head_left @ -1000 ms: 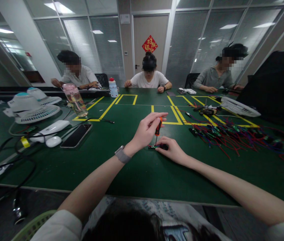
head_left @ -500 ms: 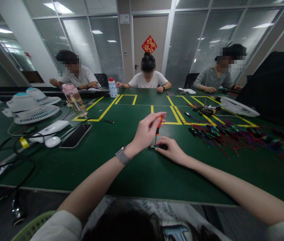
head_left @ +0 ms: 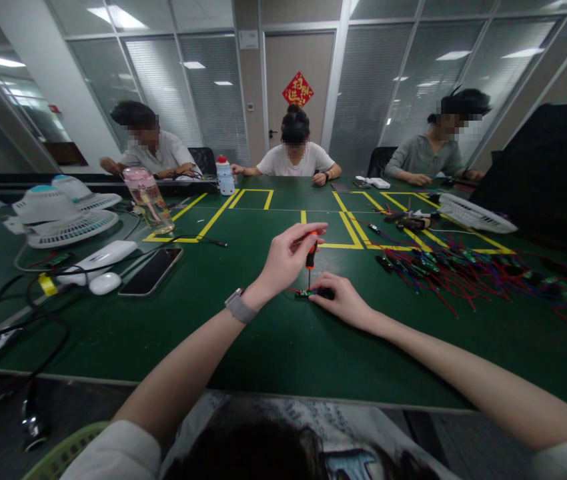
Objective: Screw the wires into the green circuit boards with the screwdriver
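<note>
My left hand [head_left: 291, 252] is closed round the top of an orange-and-black screwdriver [head_left: 310, 257], which stands nearly upright with its shaft pointing down. The screwdriver's tip meets a small circuit board [head_left: 303, 293] lying on the green table [head_left: 263, 347]; the exact contact point is too small to make out. From the right, my right hand [head_left: 339, 297] pinches the board's end, where a black part [head_left: 325, 292] shows beside the fingers. A thin red wire sticks out at the board's left side.
A heap of small boards with red and blue wires [head_left: 443, 267] spreads to the right. Leftward lie a phone [head_left: 151, 271], a white mouse [head_left: 105, 283], cables, fans [head_left: 72, 228] and a tilted drink bottle [head_left: 148, 200]. Three people sit across the table.
My left hand has shifted slightly left, its fingers turned on the handle, and the screwdriver stands a little more upright. My right hand and the board stay nearly still.
</note>
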A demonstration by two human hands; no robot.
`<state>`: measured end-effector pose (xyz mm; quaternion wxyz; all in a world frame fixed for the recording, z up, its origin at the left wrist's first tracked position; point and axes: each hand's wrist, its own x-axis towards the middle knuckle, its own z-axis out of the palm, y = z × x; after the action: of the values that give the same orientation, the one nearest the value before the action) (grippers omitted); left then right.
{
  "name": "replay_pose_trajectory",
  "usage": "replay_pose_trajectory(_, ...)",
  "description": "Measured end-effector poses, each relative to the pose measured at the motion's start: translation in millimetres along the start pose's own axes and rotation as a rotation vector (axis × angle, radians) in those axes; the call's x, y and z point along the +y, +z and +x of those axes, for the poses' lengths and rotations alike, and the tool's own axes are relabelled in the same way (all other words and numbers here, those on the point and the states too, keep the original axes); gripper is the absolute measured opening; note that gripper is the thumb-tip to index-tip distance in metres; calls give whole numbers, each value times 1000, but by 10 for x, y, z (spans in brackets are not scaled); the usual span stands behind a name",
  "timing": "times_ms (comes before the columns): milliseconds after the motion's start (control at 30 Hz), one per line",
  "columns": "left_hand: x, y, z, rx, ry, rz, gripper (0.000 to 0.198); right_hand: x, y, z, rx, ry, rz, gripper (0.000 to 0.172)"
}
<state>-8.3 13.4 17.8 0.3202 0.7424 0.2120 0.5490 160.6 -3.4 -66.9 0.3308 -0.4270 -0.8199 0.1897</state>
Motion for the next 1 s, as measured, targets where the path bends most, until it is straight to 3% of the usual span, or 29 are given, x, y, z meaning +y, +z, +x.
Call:
replay_pose_trajectory(200, -90, -55, 35, 95, -20, 59, 15, 8, 4, -4, 1, 3, 7, 11)
replay_pose_trajectory(433, -91, -49, 56, -87, -103, -214, 31, 6, -2, -7, -1, 7, -12, 10)
replay_pose_trajectory(667, -72, -39, 21, 110, -26, 105, 17, 21, 0, -9, 3, -9, 3, 11)
replay_pose_trajectory(867, -103, -27, 39, -7, -92, -94, 31, 39, 8, -11, 4, -15, -5, 11)
replay_pose_trajectory(1000, -110, -33, 34, 71, -68, 20, 21, 42, 12, -11, 8, -8, -13, 11)
